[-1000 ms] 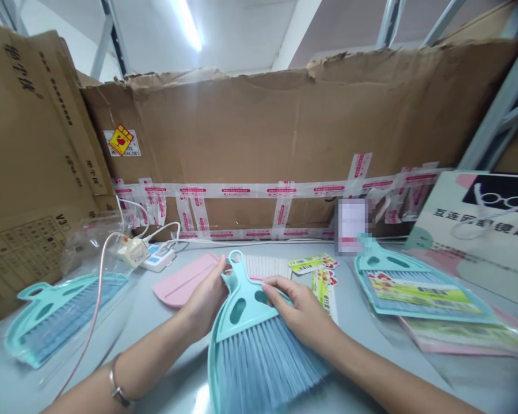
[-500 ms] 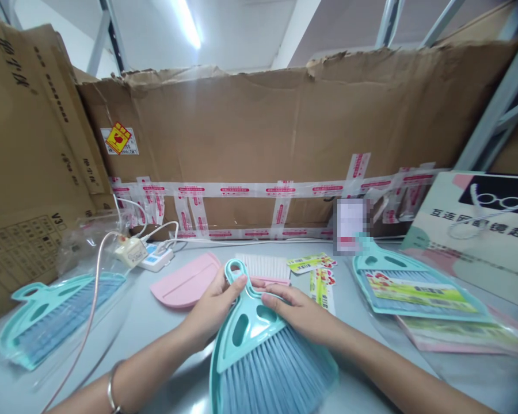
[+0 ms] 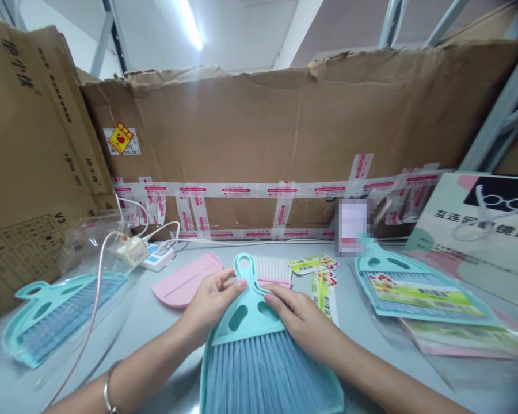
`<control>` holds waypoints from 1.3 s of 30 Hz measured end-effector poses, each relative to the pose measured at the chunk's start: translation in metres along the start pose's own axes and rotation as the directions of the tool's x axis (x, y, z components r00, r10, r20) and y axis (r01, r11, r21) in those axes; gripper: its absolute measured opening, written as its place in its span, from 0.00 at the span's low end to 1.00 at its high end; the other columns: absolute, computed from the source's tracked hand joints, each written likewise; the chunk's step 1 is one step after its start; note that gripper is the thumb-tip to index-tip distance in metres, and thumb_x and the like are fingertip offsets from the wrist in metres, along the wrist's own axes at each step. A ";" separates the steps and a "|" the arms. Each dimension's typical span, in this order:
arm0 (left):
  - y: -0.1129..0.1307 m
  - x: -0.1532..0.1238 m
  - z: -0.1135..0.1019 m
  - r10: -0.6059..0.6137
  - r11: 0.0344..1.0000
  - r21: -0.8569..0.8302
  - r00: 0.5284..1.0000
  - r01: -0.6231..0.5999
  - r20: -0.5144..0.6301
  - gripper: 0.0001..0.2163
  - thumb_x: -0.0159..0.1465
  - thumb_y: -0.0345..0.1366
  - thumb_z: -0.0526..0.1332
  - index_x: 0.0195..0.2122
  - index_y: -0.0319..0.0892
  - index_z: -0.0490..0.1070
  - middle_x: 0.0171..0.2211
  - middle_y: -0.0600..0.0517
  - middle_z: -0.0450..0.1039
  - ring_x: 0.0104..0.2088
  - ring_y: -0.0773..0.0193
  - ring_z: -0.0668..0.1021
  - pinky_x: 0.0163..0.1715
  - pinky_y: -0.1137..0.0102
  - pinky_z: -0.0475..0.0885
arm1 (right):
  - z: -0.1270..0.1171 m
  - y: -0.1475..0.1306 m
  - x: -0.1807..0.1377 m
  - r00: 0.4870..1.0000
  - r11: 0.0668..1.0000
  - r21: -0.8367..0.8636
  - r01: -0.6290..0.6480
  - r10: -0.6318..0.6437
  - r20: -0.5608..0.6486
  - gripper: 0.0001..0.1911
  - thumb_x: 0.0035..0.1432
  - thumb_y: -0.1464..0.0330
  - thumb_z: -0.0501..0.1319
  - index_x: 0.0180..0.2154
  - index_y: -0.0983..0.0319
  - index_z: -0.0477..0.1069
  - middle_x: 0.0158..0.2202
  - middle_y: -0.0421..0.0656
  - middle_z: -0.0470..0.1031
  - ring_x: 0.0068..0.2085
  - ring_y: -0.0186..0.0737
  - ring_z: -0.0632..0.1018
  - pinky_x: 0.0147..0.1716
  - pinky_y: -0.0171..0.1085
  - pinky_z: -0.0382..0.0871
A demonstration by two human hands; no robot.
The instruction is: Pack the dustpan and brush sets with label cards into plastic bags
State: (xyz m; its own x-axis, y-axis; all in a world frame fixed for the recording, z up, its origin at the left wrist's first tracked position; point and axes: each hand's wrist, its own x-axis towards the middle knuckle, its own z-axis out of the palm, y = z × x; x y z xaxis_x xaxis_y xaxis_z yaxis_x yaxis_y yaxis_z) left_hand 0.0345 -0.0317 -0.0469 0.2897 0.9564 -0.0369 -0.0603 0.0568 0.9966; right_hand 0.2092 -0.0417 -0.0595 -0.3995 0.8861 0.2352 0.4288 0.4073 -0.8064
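Note:
A teal hand brush (image 3: 249, 310) with pale blue bristles lies in a teal dustpan (image 3: 209, 379) on the grey table in front of me. My left hand (image 3: 209, 302) pinches the left side of the brush handle. My right hand (image 3: 300, 319) presses its fingers on the right side of the handle. Just behind the handle lie a pink dustpan (image 3: 185, 282) and a pink brush with white bristles (image 3: 270, 270).
A bagged teal brush set (image 3: 54, 319) lies at the left. Another teal set with a printed label (image 3: 410, 287) tops a stack at the right. Loose labels (image 3: 317, 270), a power strip (image 3: 155, 256) with cables, cardboard boxes (image 3: 285, 149) behind, a printed bag (image 3: 479, 230) far right.
The brush and dustpan have turned from a leftward tilt to pointing straight away from me. My left hand shifted from the handle loop down to its left side.

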 end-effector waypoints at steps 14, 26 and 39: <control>0.004 -0.004 0.004 -0.004 1.000 0.006 0.998 0.005 -0.067 0.14 0.54 0.41 0.62 0.39 0.38 0.71 0.27 0.51 0.73 0.25 0.67 0.73 0.25 0.74 0.66 | -0.002 -0.003 -0.001 0.999 0.999 0.030 -0.034 0.034 -0.009 0.20 0.59 0.59 0.48 0.47 0.59 0.69 0.45 0.46 0.74 0.47 0.45 0.72 0.48 0.45 0.62; 0.004 -0.007 0.001 -0.228 0.972 0.054 0.973 0.230 -0.038 0.22 0.51 0.43 0.64 0.46 0.40 0.70 0.40 0.47 0.75 0.37 0.59 0.75 0.35 0.70 0.68 | -0.054 0.034 0.017 0.982 0.978 -0.097 -0.187 0.186 -0.018 0.27 0.59 0.53 0.42 0.50 0.61 0.64 0.50 0.48 0.68 0.48 0.44 0.71 0.46 0.43 0.65; 0.003 -0.007 -0.001 -0.211 0.977 0.017 0.976 0.212 -0.053 0.22 0.51 0.43 0.65 0.46 0.42 0.69 0.37 0.50 0.76 0.37 0.61 0.76 0.37 0.70 0.68 | -0.084 0.092 0.023 0.970 0.802 -0.552 -0.228 0.236 -0.057 0.19 0.45 0.65 0.62 0.41 0.63 0.70 0.40 0.50 0.70 0.41 0.49 0.72 0.42 0.43 0.63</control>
State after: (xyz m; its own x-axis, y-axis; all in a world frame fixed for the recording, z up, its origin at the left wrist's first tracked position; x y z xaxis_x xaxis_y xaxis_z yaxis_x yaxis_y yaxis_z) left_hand 0.0317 -0.0378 -0.0440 0.2445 0.9369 -0.2499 0.0186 0.2531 0.9673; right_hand 0.3074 0.0351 -0.0823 -0.2399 0.9684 0.0687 0.8821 0.2469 -0.4012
